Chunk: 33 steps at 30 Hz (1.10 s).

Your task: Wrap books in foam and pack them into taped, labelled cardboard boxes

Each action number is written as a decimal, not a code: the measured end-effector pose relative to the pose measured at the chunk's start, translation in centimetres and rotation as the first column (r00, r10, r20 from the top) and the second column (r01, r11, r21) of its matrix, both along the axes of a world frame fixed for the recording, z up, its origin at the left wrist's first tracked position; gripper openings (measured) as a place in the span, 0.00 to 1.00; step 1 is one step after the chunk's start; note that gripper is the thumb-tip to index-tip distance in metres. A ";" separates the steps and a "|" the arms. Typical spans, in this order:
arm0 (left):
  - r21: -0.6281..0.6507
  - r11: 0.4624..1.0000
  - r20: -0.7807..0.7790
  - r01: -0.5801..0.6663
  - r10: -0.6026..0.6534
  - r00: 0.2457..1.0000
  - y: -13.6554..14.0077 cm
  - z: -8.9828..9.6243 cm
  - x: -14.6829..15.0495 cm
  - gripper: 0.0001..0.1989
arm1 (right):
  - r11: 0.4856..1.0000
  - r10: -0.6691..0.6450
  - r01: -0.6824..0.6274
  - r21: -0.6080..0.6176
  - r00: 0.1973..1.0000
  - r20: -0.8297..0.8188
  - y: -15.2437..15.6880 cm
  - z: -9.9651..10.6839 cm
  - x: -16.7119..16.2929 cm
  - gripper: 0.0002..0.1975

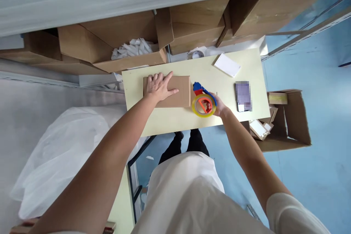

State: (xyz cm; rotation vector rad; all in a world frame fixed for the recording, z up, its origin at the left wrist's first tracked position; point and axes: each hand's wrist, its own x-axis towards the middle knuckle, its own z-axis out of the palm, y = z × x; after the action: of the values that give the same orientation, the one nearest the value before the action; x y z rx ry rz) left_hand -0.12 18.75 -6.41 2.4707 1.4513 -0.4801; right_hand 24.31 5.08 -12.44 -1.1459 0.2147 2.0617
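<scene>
On the pale table (137,124) lies a closed brown cardboard box (181,93). My left hand (159,87) rests on its top with the fingers spread, holding nothing. Just right of the box, my right hand (217,105) grips a tape dispenser (202,91) with a blue and red head and an orange hub. A roll of yellowish tape (195,108) is mounted on it. Some of the right fingers show through the hub. A small gap separates the dispenser from the box.
Behind the table stand large open cartons, one holding white packets (133,48). A tape roll (197,54), a white pad (227,65) and a phone (242,95) lie farther right. An open carton (297,120) with small boxes stands right; a white plastic bag (65,146) lies left.
</scene>
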 end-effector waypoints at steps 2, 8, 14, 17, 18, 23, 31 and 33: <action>-0.002 1.000 0.002 -0.009 0.009 1.000 0.0 0.2 0.1 0.42 | 0.998 0.011 -0.011 -0.057 1.000 0.010 -2.7 0.4 -0.4 0.22; -0.002 0.996 0.035 -0.084 0.084 0.996 -0.5 0.3 0.4 0.43 | 0.986 0.006 -0.003 -0.167 1.000 0.015 -8.8 0.4 -4.7 0.22; -0.068 0.914 0.040 -0.401 0.404 0.914 -2.9 0.0 -0.8 0.43 | 0.992 -0.100 0.107 -0.072 0.990 0.097 -4.7 1.1 -6.3 0.24; -0.130 0.876 0.079 -0.464 0.475 0.876 -4.1 0.0 -2.3 0.47 | 0.995 -0.094 0.096 -0.018 0.990 0.110 0.1 1.7 -4.8 0.23; -0.118 0.884 0.092 -0.453 0.463 0.881 -4.2 0.0 -2.7 0.49 | 0.998 -0.067 0.068 0.001 0.991 0.120 1.8 1.8 -4.1 0.21; 0.061 0.998 0.162 -0.032 0.022 0.987 -1.5 -0.1 -3.3 0.52 | 0.986 0.143 -0.155 0.058 0.976 0.164 8.2 1.7 -1.7 0.17; 0.075 0.991 0.177 0.106 -0.118 0.977 1.6 -1.4 -2.8 0.56 | 0.972 0.220 -0.223 0.070 0.974 0.049 8.5 0.2 -0.8 0.19; 0.077 0.991 0.162 0.106 -0.117 0.980 1.4 -1.3 -2.8 0.56 | 0.976 0.203 -0.205 0.068 0.979 0.027 7.0 0.0 -0.8 0.19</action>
State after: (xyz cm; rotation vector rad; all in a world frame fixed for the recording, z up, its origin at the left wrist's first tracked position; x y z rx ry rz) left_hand -2.88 20.12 -7.68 2.5860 1.2900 -0.2409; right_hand 23.50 12.10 -12.40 -1.1861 0.0136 2.2165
